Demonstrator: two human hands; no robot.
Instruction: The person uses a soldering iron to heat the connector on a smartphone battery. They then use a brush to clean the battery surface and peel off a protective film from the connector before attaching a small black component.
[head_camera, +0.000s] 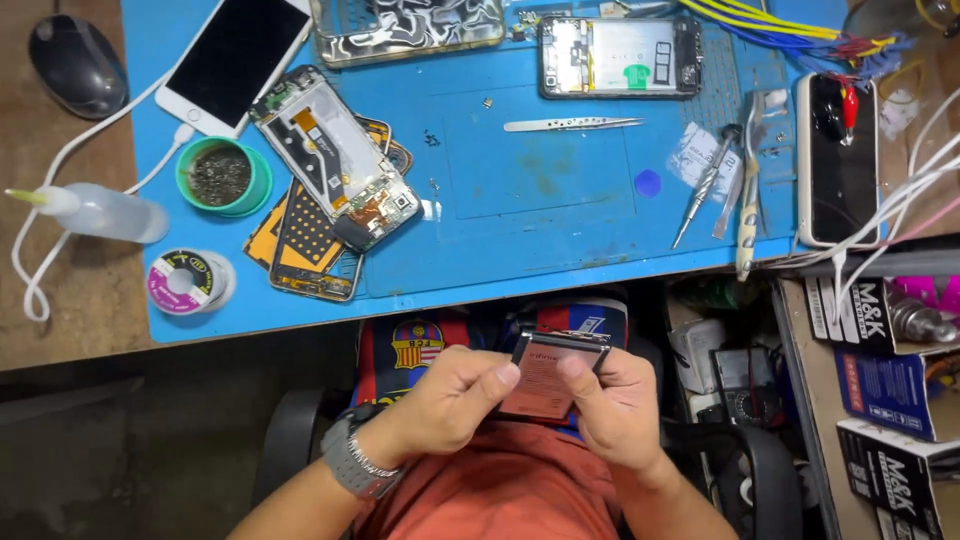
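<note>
Hands both clamped on a phone battery (545, 380), held over the lap below the mat's near edge. Left hand (455, 395) grips its left side, thumb pressed on the face; right hand (612, 405) grips the right side, thumb on top.

Blue work mat (540, 200) on a wooden bench. Tweezers (572, 124) lie mid-mat, opened phone (620, 57) at the far edge, screwdriver (706, 185) near the right edge, stacked phone frames (335, 175) left of centre.

Green round tin (222, 177) near the left edge holds dark, grainy stuff; can't tell what. Solder spool (188, 280) at the near-left corner.
</note>
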